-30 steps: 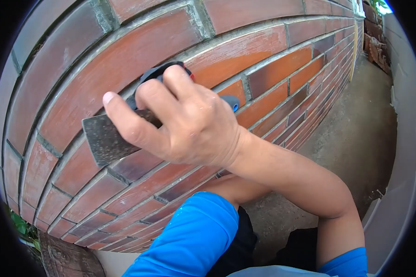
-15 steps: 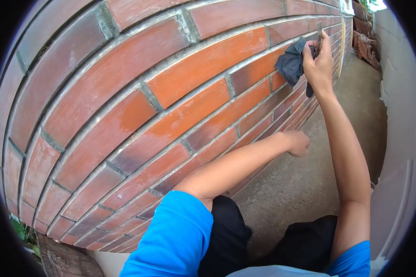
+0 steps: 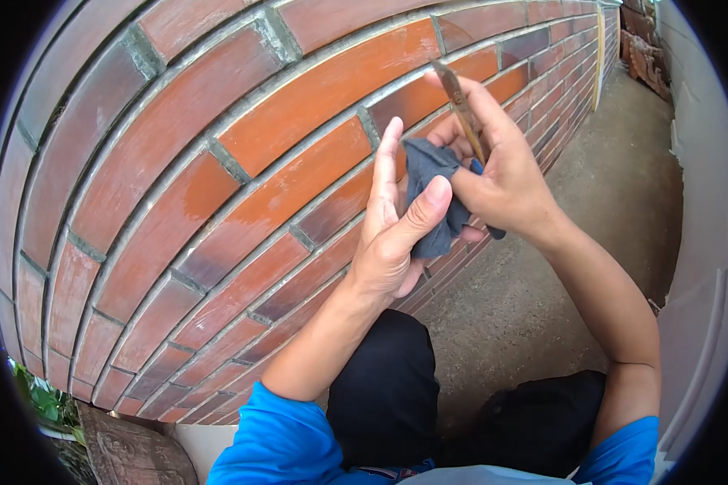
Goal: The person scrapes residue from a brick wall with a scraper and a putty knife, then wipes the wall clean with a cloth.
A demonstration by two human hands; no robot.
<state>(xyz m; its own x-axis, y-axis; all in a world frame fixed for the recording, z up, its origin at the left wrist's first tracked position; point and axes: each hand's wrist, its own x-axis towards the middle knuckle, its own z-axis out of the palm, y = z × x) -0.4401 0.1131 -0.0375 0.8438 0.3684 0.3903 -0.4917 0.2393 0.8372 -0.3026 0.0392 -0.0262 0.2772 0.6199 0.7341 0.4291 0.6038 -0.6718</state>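
Observation:
My right hand [image 3: 501,182] grips a narrow scraper [image 3: 461,109], its thin, brownish blade pointing up and left. A dark handle end pokes out below that hand. My left hand [image 3: 392,234] is around a crumpled dark grey cloth [image 3: 429,174], with the thumb across its front and the index finger stretched upward. The cloth lies between the two hands and touches both. Some fingers are hidden behind it. Both hands are in front of the brick wall [image 3: 291,129], where several bricks look wet and brighter orange.
Grey mortar joints run between the bricks. A concrete path [image 3: 607,194] stretches along the wall's foot, with a pale wall [image 3: 708,202] on its right. Broken reddish pieces [image 3: 643,56] lie at the far end. A brown pot [image 3: 133,449] and green leaves [image 3: 44,396] are at lower left.
My left hand has risen from low by the wall and met the cloth. My right hand has come down and left with the scraper and cloth, closer to me.

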